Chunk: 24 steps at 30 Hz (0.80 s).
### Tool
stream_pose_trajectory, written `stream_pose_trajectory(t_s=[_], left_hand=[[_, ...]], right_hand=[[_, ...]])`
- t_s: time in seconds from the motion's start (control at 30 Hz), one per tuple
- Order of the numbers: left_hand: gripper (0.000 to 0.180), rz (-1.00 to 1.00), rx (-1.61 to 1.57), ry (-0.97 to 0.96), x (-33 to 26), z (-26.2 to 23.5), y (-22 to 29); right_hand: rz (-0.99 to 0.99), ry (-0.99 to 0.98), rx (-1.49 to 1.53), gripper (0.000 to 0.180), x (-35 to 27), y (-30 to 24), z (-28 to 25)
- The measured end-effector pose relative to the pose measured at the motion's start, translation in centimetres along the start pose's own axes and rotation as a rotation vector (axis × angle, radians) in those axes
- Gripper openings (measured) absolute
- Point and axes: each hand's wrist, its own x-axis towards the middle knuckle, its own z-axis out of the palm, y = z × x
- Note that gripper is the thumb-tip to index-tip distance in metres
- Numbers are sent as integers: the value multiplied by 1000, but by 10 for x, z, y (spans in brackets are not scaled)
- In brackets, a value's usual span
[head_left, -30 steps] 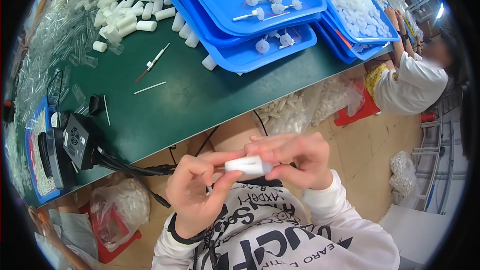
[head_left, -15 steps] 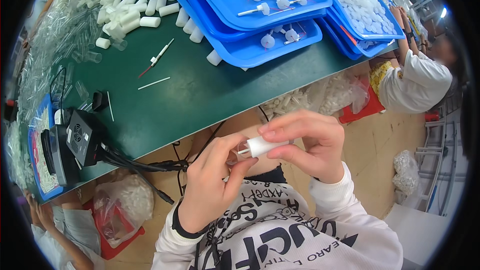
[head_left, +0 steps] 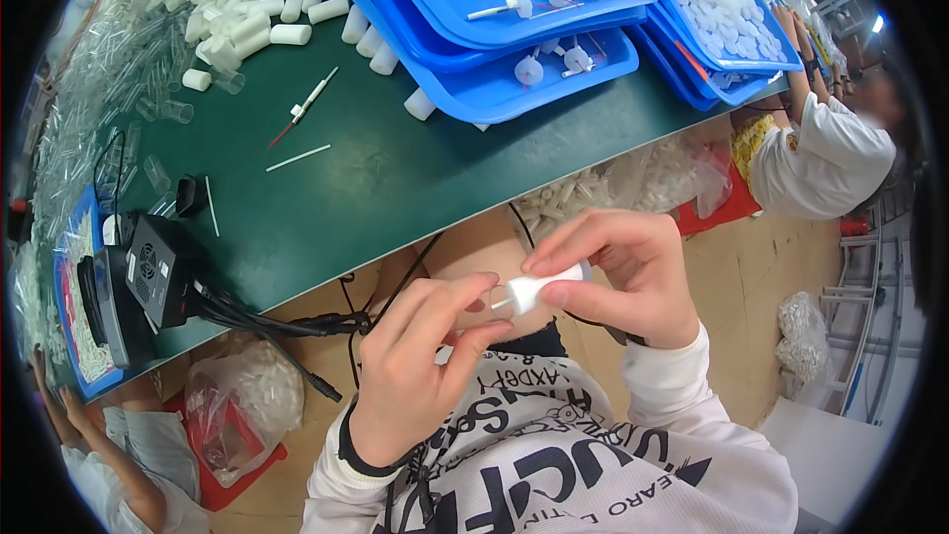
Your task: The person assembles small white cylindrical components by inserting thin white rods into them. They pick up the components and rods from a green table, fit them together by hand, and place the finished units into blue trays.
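A short white cylinder (head_left: pixel 526 294) lies tilted in front of my lap, and the fingertips and thumb of my right hand (head_left: pixel 638 277) pinch it. From its left end sticks a thin white rod (head_left: pixel 501 305). The index finger and thumb of my left hand (head_left: pixel 410 366) curve around this rod end, a little apart from the cylinder. Between them is what looks like a clear plastic tube, hard to make out against the background. My right fingers hide the cylinder's far end.
Stacked blue trays (head_left: pixel 465 104) with white disc-and-rod pieces stand on the green table (head_left: pixel 326 208). Another blue tray (head_left: pixel 712 69) holds white discs. White cylinders (head_left: pixel 290 35) and clear tubes (head_left: pixel 148 89) are piled left. A black device (head_left: pixel 163 267) trails cables. Other people sit at both sides.
My right hand has shifted slightly right with the cylinder, turning it. A gap has opened between the cylinder and my left fingertips, and more of the rod end shows.
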Motion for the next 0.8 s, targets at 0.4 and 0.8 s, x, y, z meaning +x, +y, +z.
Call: stream_pose_trajectory(t_s=[0.4,0.8], left_hand=[[30,9,27,12,3,3,-5],[33,92,113,-8,-3,11,-12]], right_hand=[[-61,118,-184,21,4,4,10],[-110,-48,-284,20,0,21,-2]])
